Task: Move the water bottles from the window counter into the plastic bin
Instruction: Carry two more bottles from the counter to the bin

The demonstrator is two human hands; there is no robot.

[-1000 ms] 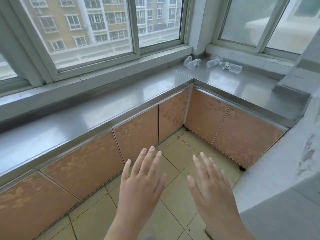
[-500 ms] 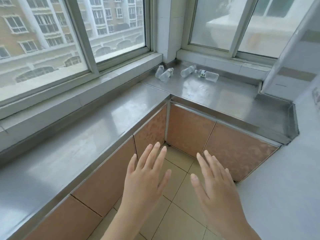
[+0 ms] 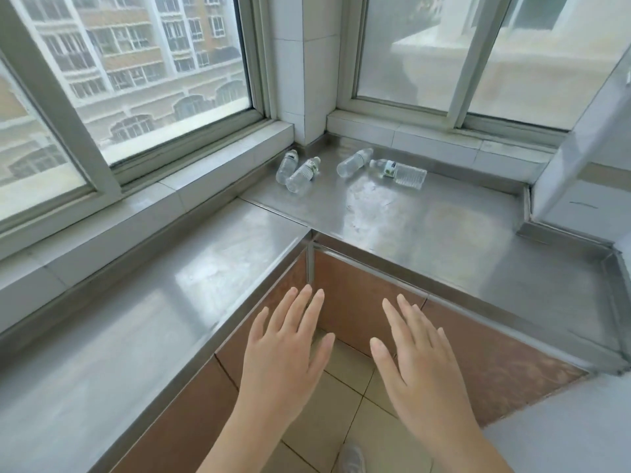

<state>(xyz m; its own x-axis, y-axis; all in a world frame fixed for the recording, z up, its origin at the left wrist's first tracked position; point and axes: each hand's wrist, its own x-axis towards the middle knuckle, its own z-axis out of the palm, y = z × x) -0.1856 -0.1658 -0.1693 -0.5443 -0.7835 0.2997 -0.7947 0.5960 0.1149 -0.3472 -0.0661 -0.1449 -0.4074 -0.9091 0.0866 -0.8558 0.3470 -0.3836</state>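
Several clear plastic water bottles lie on their sides in the far corner of the steel window counter [image 3: 426, 230]. Two lie close together at the left, one [image 3: 287, 166] nearer the window sill and one [image 3: 302, 174] beside it. A third [image 3: 354, 161] lies to their right, and a labelled one [image 3: 399, 173] lies crosswise furthest right. My left hand [image 3: 285, 353] and my right hand [image 3: 415, 360] hover palm-down, fingers spread, over the counter's inner corner, well short of the bottles. Neither hand holds anything. No plastic bin is in view.
The L-shaped counter [image 3: 143, 332] runs along two windows that meet at a white tiled pillar [image 3: 302, 70]. Brown cabinet fronts [image 3: 355, 302] and a tiled floor [image 3: 327, 418] lie below my hands. A pale wall block [image 3: 587, 186] closes the counter's right end.
The view has moved forward and to the right, toward the corner. The bottles appear larger and closer. Both hands stay open and have risen toward the counter edge.
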